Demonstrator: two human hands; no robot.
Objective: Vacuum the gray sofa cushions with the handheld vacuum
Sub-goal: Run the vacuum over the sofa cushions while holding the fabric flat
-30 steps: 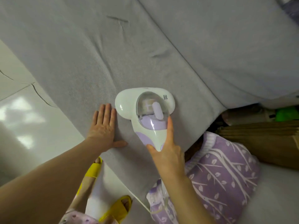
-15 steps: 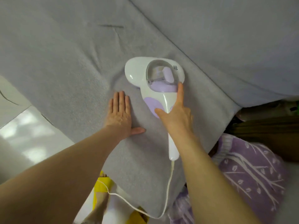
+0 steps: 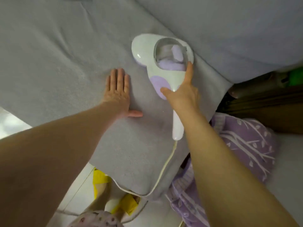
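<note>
Okay, the handheld vacuum sits on the gray seat cushion, head at the far side by the seam with the back cushion; hard to tell whether it touches the back cushion. The right hand holds the vacuum where handle meets body. Its thumb is on the purple patch and its index finger lies straight along the right edge up to the clear dust cup. Other fingers are hidden under the handle, so the grip is grasping the vacuum. The handle's tail shows beside the wrist. A white cord runs from the handle end over the cushion's near corner, then gets lost at the bottom edge.

The left hand lies flat on the seat cushion, left of the vacuum and apart from it, fingers straight, thumb out right; grip released. Dust cup contents are blurred, just purple shapes.

Right of the cushion is purple fabric with white branch print, partly behind the right forearm. At far right a dark brown object and a green thing are cut off by the frame, unidentifiable. The yellow slippers on the white floor are mostly hidden by the left forearm and the cushion corner.
</note>
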